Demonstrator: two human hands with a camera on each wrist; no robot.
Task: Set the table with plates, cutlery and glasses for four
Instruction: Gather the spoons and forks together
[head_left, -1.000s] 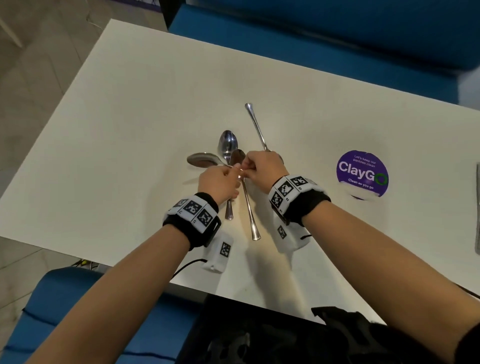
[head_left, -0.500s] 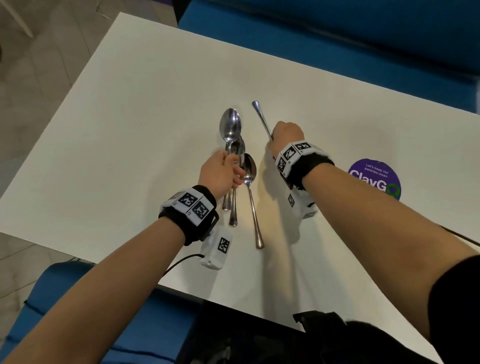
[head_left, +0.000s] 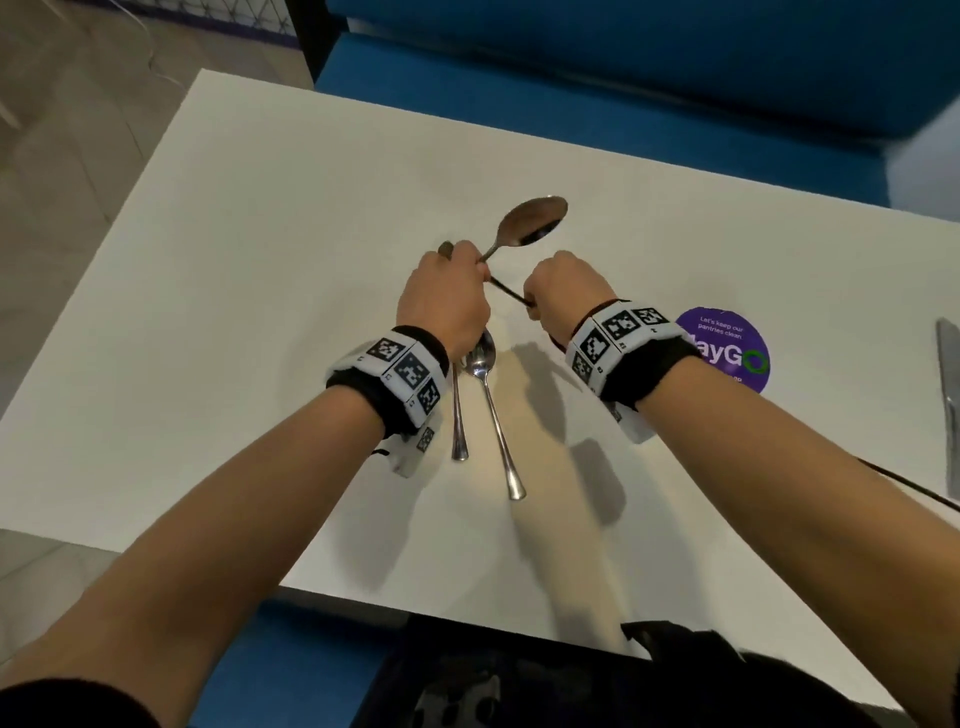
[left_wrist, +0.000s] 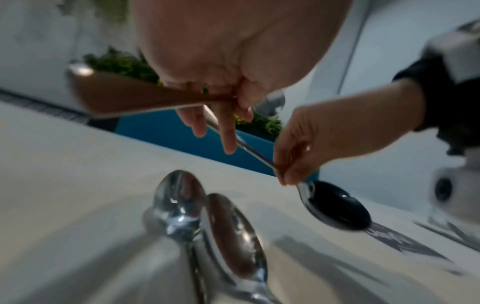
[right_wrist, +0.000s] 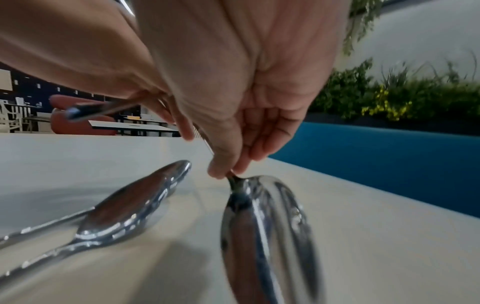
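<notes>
The left hand (head_left: 447, 306) is curled round the handle of a shiny steel tablespoon (head_left: 535, 221), whose bowl points up and away to the right, off the white rectangular table (head_left: 260, 260). The right hand (head_left: 563, 291) pinches a second steel spoon (left_wrist: 337, 207) at its neck. Its bowl hangs low just over the tabletop, and its long axis slants up-left until the handle runs in among the left fingers (left_wrist: 230, 142) — whether they also grip it I cannot tell. The two hands are near each other, joined by that handle. Two more steel spoons (head_left: 488, 405) lie side by side under the left wrist, handles toward the near edge. Parting the held pair probably means pulling rightward, where bare tabletop runs toward the round purple sticker (head_left: 727, 353) — the far and left sides also look open.
</notes>
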